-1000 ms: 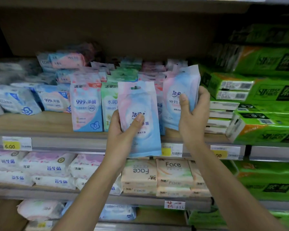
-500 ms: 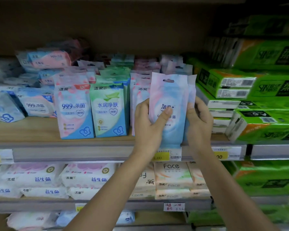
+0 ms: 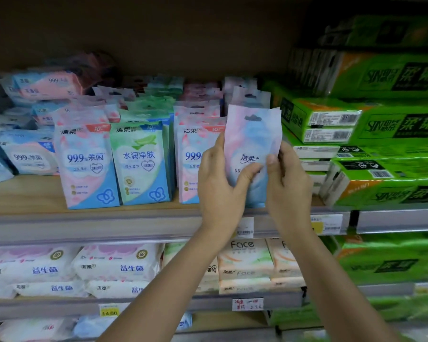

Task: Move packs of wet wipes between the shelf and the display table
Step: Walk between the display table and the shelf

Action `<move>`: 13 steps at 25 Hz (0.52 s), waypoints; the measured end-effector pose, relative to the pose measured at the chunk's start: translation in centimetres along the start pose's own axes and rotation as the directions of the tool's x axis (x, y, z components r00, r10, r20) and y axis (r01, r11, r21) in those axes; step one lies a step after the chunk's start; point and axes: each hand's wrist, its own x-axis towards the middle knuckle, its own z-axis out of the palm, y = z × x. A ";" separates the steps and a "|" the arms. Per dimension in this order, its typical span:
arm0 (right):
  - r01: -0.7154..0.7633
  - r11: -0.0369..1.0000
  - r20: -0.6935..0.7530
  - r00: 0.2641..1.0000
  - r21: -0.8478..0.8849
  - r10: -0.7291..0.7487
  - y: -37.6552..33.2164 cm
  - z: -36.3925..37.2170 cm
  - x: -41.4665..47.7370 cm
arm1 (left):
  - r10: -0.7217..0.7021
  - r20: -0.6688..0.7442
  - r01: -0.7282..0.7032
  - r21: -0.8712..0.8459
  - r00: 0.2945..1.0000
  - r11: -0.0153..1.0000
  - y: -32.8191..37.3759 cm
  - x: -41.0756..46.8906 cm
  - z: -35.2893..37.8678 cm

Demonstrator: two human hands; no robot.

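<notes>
As forearms reach up, left hand [image 3: 220,191] and right hand [image 3: 288,191], grips closed round one upright wipes pack [image 3: 252,137].

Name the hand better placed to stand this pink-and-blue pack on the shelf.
Left, probably: left hand wraps the wet wipes pack, thumb across its front; right hand only pinches the edge nearest the green tissue packs.

Wipes pack [image 3: 251,141] between hands [image 3: 219,186] — shelf [image 3: 30,193] front, right of upright packs [image 3: 140,164].
</notes>
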 end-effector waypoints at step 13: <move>-0.054 0.876 0.077 0.992 -0.479 0.104 -2.2 -0.3 1.8 | -0.055 0.197 -0.034 0.422 0.979 0.906 0.3 3.2 -1.4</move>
